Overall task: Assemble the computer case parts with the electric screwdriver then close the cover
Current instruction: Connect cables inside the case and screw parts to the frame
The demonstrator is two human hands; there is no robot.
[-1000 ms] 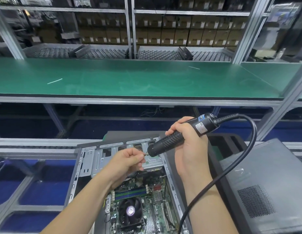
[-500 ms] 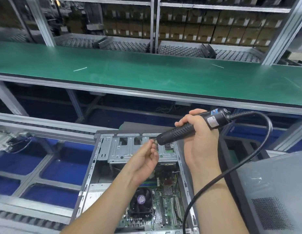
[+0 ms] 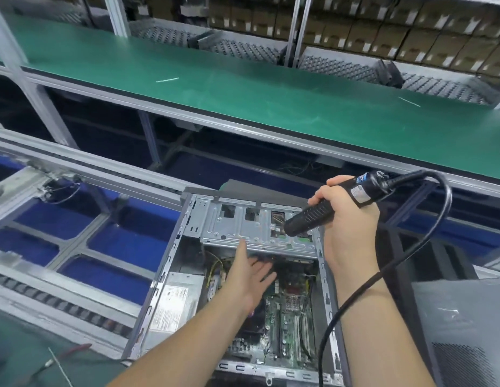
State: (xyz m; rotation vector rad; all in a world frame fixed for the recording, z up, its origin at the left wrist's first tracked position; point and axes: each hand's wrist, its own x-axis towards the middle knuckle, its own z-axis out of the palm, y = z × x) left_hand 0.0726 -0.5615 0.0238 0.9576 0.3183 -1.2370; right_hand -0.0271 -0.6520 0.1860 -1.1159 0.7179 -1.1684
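computer case [image 3: 170, 277] lying uncovered with motherboard [image 3: 287, 325] inside, left hand [image 3: 250, 277] spread above, right hand [image 3: 352, 216] gripping electric screwdriver [image 3: 310, 217]

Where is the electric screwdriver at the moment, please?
In the head view, the electric screwdriver is right of centre, gripped in the right hand, its tip angled down-left over the metal drive bay at the far end of the open computer case.

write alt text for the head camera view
A person's right hand holds an electric screwdriver over the drive cage of an open computer case, while the open left hand reaches inside above the motherboard.
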